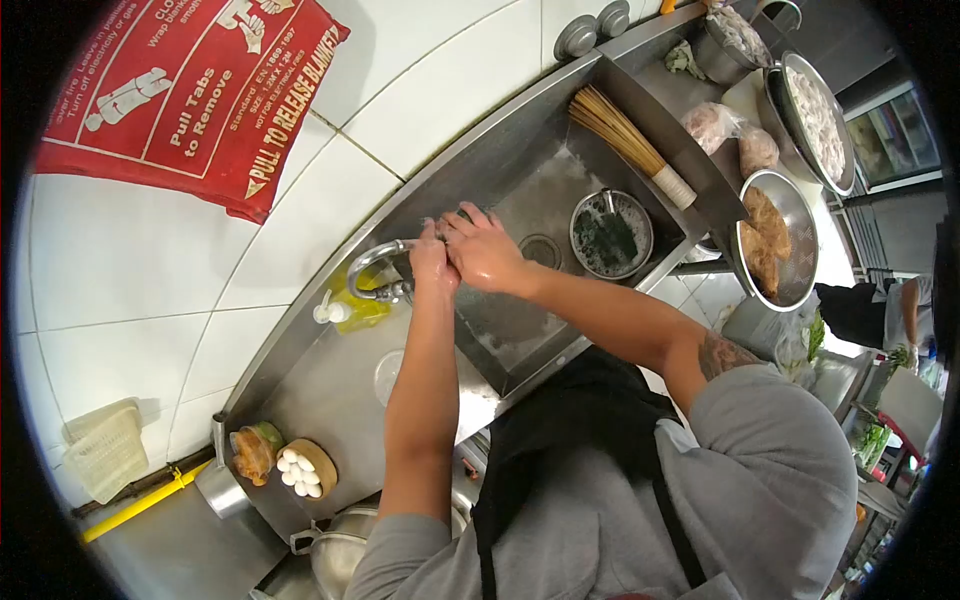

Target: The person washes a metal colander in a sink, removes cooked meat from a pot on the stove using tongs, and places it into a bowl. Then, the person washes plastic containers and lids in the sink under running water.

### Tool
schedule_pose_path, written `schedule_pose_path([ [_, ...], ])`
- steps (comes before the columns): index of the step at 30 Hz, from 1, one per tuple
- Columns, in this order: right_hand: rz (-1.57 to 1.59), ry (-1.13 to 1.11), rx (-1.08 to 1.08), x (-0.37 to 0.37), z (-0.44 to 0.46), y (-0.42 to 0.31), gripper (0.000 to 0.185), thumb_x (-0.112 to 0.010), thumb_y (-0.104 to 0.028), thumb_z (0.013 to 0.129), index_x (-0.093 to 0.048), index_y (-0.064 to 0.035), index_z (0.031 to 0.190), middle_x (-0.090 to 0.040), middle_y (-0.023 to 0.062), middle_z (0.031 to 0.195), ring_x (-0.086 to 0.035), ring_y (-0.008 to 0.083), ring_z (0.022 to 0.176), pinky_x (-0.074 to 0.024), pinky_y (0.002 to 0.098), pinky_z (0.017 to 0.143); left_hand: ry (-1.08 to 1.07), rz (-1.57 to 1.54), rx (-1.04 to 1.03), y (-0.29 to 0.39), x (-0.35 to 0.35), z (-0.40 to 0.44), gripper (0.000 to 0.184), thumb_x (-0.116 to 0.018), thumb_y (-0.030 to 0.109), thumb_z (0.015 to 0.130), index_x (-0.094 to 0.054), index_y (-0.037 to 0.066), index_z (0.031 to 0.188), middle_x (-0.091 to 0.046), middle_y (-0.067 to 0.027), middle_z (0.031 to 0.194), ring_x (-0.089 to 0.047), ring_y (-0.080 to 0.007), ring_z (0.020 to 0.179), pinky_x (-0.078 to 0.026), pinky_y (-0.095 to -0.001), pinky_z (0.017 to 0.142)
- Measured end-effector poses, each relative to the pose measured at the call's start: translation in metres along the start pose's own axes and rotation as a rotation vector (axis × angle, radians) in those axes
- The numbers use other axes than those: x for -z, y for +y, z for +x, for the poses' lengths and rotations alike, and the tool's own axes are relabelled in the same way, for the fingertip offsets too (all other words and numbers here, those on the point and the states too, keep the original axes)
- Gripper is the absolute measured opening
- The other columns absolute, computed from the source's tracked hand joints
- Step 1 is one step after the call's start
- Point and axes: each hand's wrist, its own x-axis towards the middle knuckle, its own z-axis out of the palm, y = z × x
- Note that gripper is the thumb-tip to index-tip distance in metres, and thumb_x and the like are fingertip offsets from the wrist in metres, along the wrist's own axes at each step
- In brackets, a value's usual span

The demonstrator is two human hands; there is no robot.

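Observation:
My left hand (432, 260), wet, is under the mouth of the curved metal tap (372, 262) at the sink's wall side. Against it lies my right hand (485, 250), wet with some suds, its fingers stretched out and slightly apart. Most of the left fingers are hidden, and I make out no object in either hand. Both hands are over the steel sink (515, 355). To their right in the basin stands a round metal pot (612, 235) of foamy water with a dark green scouring pad. A yellow soap bottle (360, 310) with a white pump stands beside the tap.
A bamboo brush (630, 140) leans in the basin's far corner. Beyond the divider are bagged meat (758, 150), a colander (790, 240) with brown food and a large bowl (815, 115). Eggs in a round container (305, 470) stand lower left. Another person (885, 310) is at far right.

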Motion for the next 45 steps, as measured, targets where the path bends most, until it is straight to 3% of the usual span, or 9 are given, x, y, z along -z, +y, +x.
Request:
schedule_pose_path([
  [4, 0.299, -0.335, -0.478, 0.008, 0.041, 0.019, 0.039, -0.057, -0.022, 0.086, -0.061, -0.0063, 0.121, -0.057, 0.0154, 0.126, -0.049, 0.0382, 0.118, -0.0428, 0.0467, 0.098, -0.081, 0.174, -0.076, -0.003, -0.009, 0.014, 0.03, -0.045, 0.024, 0.102, -0.051, -0.003, 0.111, -0.06, -0.0127, 0.102, -0.062, -0.0244, 0.09, -0.054, -0.0384, 0.076],
  [8, 0.146, 0.329, -0.23, 0.012, -0.003, 0.001, 0.038, -0.045, -0.029, 0.095, -0.058, -0.0055, 0.123, -0.062, 0.0157, 0.112, -0.056, 0.0328, 0.106, -0.0457, 0.0416, 0.091, 0.074, -0.084, 0.011, 0.012, -0.017, 0.015, 0.023, -0.042, 0.02, 0.103, -0.054, 0.001, 0.101, -0.061, -0.0094, 0.088, -0.059, -0.0212, 0.074, -0.05, -0.0351, 0.064],
  [11, 0.961, 0.606, -0.759, -0.045, -0.021, 0.044, 0.039, -0.043, -0.034, 0.099, -0.058, -0.0063, 0.122, -0.062, 0.0125, 0.114, -0.056, 0.0275, 0.108, -0.0436, 0.0461, 0.094, -0.062, -0.13, 0.087, -0.005, -0.003, 0.002, 0.029, -0.038, 0.024, 0.104, -0.055, 0.003, 0.092, -0.057, -0.0038, 0.074, -0.051, -0.0177, 0.053, -0.043, -0.0312, 0.048],
  [14, 2.125, 0.131, -1.366, -0.022, -0.015, 0.086, 0.039, -0.044, -0.036, 0.1, -0.059, -0.0066, 0.121, -0.063, 0.011, 0.114, -0.058, 0.0263, 0.109, -0.0458, 0.049, 0.091, -0.222, -0.106, 0.143, -0.02, 0.017, 0.006, 0.031, -0.045, 0.031, 0.102, -0.058, 0.005, 0.09, -0.055, -0.0014, 0.068, -0.052, -0.0152, 0.051, -0.041, -0.0279, 0.045],
  [17, 2.077, -0.253, -1.121, -0.019, -0.015, 0.107, 0.038, -0.051, -0.039, 0.097, -0.063, -0.0076, 0.115, -0.066, 0.0102, 0.108, -0.064, 0.029, 0.095, -0.0501, 0.0504, 0.08, -0.242, 0.224, 0.096, -0.017, 0.037, 0.024, 0.035, -0.051, 0.04, 0.098, -0.06, 0.006, 0.098, -0.058, -0.0017, 0.073, -0.054, -0.0165, 0.055, -0.042, -0.0279, 0.048],
  [26, 0.623, 0.027, -0.951, -0.04, 0.003, 0.079, 0.047, -0.061, -0.041, 0.092, -0.064, 0.0061, 0.095, -0.067, 0.0166, 0.08, -0.065, 0.0322, 0.074, -0.0499, 0.0444, 0.07, -0.098, 1.156, -0.153, 0.015, -0.013, 0.008, 0.072, -0.049, 0.06, 0.092, -0.044, 0.006, 0.14, -0.05, -0.0209, 0.137, -0.05, -0.0321, 0.124, -0.042, -0.0405, 0.099],
  [32, 1.542, 0.072, -1.453, -0.049, -0.001, 0.116, 0.045, -0.061, -0.039, 0.092, -0.064, 0.0055, 0.087, -0.065, 0.013, 0.071, -0.06, 0.0333, 0.067, -0.0492, 0.0443, 0.072, -0.332, 1.215, -0.891, -0.003, 0.015, -0.006, 0.064, -0.057, 0.048, 0.093, -0.048, 0.0, 0.134, -0.047, -0.0226, 0.139, -0.049, -0.0309, 0.125, -0.043, -0.0403, 0.098],
  [38, 0.623, 0.18, -0.896, -0.041, -0.005, 0.086, 0.04, -0.061, -0.038, 0.093, -0.066, 0.0012, 0.087, -0.058, 0.0091, 0.063, -0.059, 0.0253, 0.065, -0.0474, 0.0405, 0.059, 0.096, 0.749, 0.051, 0.0, 0.002, -0.014, 0.059, -0.051, 0.048, 0.096, -0.049, 0.004, 0.135, -0.051, -0.0158, 0.136, -0.055, -0.0252, 0.116, -0.049, -0.0365, 0.087],
  [45, 1.44, -0.048, -1.247, -0.015, 0.004, 0.103, 0.04, -0.061, -0.037, 0.093, -0.061, 0.0011, 0.105, -0.067, 0.0137, 0.094, -0.065, 0.0254, 0.082, -0.0505, 0.0414, 0.068, -0.176, 0.724, -0.14, 0.001, 0.025, 0.005, 0.06, -0.048, 0.056, 0.095, -0.052, 0.008, 0.132, -0.058, -0.0101, 0.126, -0.057, -0.0237, 0.111, -0.048, -0.0375, 0.088],
])
